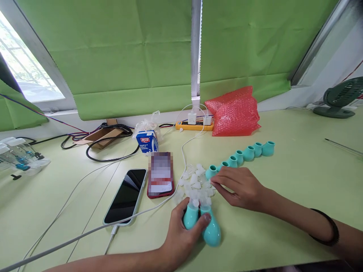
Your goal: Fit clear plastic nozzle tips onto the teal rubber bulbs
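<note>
My left hand (181,234) is wrapped round a teal rubber bulb (190,217), and a second teal bulb (212,231) lies right beside it on the table; both have clear tips fitted. My right hand (241,187) rests at the edge of a pile of small clear plastic tips (194,184), fingers pinched together at the pile; what they pinch is too small to make out. A row of several teal bulbs (244,154) stands in a line from my right hand toward the back right.
A dark phone (126,196) on a white charging cable and a red phone (160,174) lie left of the pile. Behind are a milk carton (147,142), a power strip (194,125), a red bubble-wrap bag (234,111), black cables, and a green fan (342,99) far right.
</note>
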The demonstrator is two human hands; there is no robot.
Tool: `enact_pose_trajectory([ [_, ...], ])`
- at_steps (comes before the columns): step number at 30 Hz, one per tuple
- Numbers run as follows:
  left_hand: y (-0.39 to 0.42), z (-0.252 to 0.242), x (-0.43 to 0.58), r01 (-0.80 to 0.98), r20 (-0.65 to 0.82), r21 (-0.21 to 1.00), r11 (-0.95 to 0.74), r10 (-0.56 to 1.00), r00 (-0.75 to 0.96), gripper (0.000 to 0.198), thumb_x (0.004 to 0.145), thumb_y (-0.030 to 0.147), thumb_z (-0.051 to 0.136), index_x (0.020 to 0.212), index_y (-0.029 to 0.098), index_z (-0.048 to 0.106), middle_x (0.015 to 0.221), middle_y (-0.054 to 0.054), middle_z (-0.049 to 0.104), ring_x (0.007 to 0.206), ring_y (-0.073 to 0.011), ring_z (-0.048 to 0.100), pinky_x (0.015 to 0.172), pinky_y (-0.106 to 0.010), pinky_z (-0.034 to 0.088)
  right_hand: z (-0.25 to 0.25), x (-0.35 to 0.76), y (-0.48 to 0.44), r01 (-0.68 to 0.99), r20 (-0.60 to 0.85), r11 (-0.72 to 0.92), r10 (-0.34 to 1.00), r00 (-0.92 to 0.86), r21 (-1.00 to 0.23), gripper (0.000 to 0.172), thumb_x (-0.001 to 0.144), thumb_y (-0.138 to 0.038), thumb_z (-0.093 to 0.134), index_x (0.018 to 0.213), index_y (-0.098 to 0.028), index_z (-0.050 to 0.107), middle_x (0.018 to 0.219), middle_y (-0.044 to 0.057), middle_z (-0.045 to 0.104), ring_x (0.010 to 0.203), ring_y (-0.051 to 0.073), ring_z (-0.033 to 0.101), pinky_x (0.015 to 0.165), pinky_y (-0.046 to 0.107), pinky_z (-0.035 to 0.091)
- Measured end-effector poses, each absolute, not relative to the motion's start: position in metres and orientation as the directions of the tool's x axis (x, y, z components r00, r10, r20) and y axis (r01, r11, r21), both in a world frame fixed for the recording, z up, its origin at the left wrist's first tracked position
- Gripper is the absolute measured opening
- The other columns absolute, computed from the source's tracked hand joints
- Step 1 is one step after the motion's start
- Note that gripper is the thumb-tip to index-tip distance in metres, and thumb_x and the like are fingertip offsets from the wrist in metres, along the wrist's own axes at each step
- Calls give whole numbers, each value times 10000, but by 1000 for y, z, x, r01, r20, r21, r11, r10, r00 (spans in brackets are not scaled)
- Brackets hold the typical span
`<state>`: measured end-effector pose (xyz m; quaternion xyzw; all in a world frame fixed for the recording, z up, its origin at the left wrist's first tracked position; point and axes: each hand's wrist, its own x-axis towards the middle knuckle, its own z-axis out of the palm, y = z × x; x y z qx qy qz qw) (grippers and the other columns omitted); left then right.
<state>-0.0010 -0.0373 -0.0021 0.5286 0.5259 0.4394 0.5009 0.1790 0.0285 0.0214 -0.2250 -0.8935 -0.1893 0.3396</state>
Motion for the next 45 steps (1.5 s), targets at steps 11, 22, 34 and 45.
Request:
enact_pose_trajectory([
  [11, -38, -2, -2, 148, 46, 987, -65, 990, 130, 224, 701, 332, 573, 824, 146, 550, 741, -13, 551, 698, -160, 484, 653, -232, 414, 20, 161, 53, 491, 446, 853, 375, -813, 178, 200, 774, -47, 387, 799, -134, 565, 664, 65, 562, 759, 188, 446, 676, 366, 299],
  [22, -38, -3, -2, 83, 36, 995, -47, 991, 128, 276, 615, 277, 661, 841, 145, 574, 787, -28, 617, 745, -188, 545, 681, -267, 441, 32, 149, 6, 490, 137, 623, 692, -709, -610, 166, 792, -280, 464, 670, -173, 429, 560, -40, 436, 524, 81, 403, 463, 180, 331],
  [34, -32, -4, -1, -57, -150, 983, 174, 944, 293, 234, 510, 190, 717, 699, 116, 599, 638, -3, 586, 590, -118, 499, 579, -224, 413, 20, 149, -1, 488, 322, 683, 707, -630, -544, 180, 797, -254, 382, 634, -178, 397, 516, -41, 396, 467, 85, 341, 475, 212, 291],
  [45, -40, -2, -5, 205, 127, 958, -203, 935, 332, 101, 610, 226, 626, 618, 141, 571, 579, -5, 540, 544, -124, 481, 507, -215, 396, 23, 149, 4, 392, -12, 384, 702, -712, -836, 278, 729, -164, 343, 475, -166, 229, 466, -51, 233, 456, 65, 237, 434, 209, 208],
])
